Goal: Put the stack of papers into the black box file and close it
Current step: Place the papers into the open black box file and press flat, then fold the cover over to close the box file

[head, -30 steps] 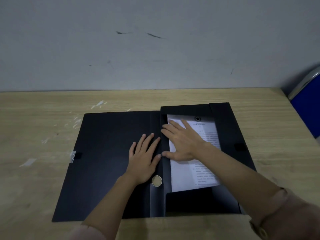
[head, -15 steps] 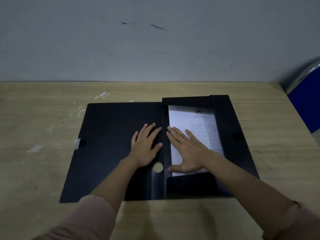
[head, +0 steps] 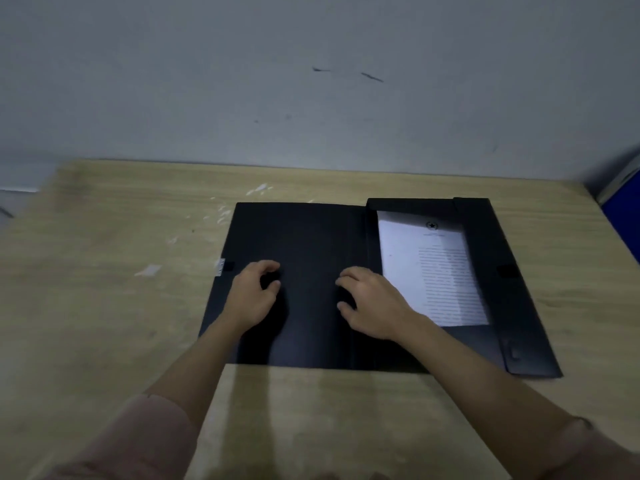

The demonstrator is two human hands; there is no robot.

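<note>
The black box file [head: 304,237] lies open and flat on the wooden table. The stack of papers [head: 429,265] rests in its right-hand tray, printed side up, framed by the tray's black flaps. My left hand [head: 254,296] hovers over the left part of the open lid, fingers curled, holding nothing. My right hand [head: 372,301] is over the spine area just left of the papers, fingers bent and apart, holding nothing. A small white tab [head: 220,266] sits at the lid's left edge.
The wooden table [head: 104,306] has white scuff marks left of the file. A grey wall runs along the table's back edge. A blue object [head: 623,209] stands at the far right beside the table.
Both hands have moved left: the right hand lifted off the papers to the spine, the left hand slid toward the lid's left edge. The camera view shifted left.
</note>
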